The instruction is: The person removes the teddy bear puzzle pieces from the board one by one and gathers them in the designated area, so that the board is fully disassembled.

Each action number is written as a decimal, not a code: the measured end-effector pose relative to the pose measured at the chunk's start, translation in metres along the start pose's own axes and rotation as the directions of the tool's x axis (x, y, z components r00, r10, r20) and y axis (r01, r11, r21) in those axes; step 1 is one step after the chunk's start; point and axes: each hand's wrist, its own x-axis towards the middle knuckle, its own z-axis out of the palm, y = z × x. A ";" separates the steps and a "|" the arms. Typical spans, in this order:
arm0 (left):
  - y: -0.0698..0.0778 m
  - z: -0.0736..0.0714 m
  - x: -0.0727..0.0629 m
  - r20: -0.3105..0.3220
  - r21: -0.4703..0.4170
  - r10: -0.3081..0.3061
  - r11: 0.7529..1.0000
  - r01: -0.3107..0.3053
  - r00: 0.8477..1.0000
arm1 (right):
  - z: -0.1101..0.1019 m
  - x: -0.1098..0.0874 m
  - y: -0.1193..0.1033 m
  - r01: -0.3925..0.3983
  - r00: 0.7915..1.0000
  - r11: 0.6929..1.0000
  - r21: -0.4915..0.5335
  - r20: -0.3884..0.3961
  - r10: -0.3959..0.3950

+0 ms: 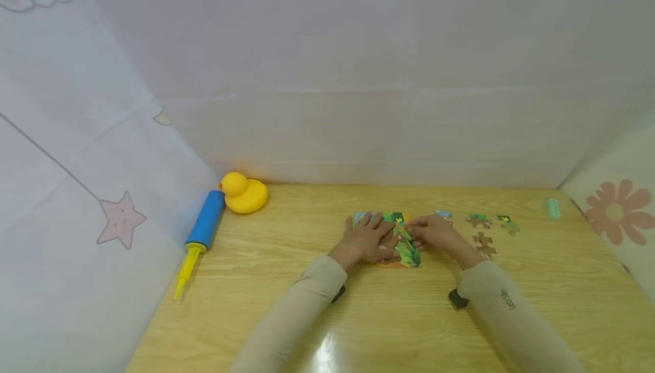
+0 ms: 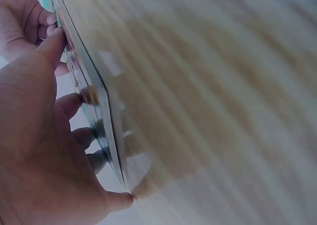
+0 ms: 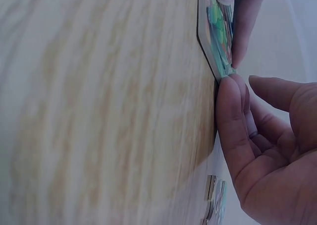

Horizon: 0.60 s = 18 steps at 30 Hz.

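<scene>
A colourful jigsaw puzzle (image 1: 411, 255) on a thin board lies on the table. My left hand (image 1: 364, 242) rests on it with fingers spread, covering much of the picture. In the left wrist view, fingertips of that left hand (image 2: 44, 150) touch the puzzle's surface and edge. At the puzzle's right edge is my right hand (image 1: 435, 233). The right wrist view has bent fingers of the right hand (image 3: 262, 136) touching the board's corner, with the thumb held apart. No piece shows between thumb and fingers.
Several loose puzzle pieces (image 1: 483, 243) lie on the table (image 1: 286, 305), right of the puzzle. A small green dotted item (image 1: 553, 208) is at the far right. A yellow rubber duck (image 1: 247, 195) and a blue and yellow hand pump (image 1: 208, 220) stand at the left, by the cloth wall.
</scene>
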 end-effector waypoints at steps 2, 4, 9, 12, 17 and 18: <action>0.000 0.000 0.001 0.001 0.006 -0.003 1.000 0.003 1.000 | 0.000 -0.002 -0.001 0.010 1.000 1.000 -0.004 0.007 -0.010; 0.000 0.000 0.001 0.000 0.012 -0.004 1.000 0.004 1.000 | 0.000 -0.003 -0.002 0.013 1.000 1.000 -0.002 0.008 -0.013; 0.002 -0.003 -0.002 0.010 -0.001 -0.009 1.000 0.009 1.000 | -0.001 -0.005 -0.002 0.013 1.000 1.000 -0.008 0.000 -0.013; 0.004 -0.005 -0.003 0.019 -0.018 -0.012 1.000 0.013 1.000 | -0.002 -0.007 -0.003 0.015 1.000 1.000 -0.013 -0.023 -0.015; 0.005 -0.008 -0.004 0.028 -0.024 -0.016 1.000 0.017 0.999 | -0.002 -0.008 -0.004 0.046 0.998 0.999 0.000 -0.039 -0.046; 0.005 -0.008 -0.004 0.031 -0.020 -0.017 1.000 0.018 0.999 | -0.001 -0.007 -0.004 0.049 0.998 0.999 0.007 -0.037 -0.049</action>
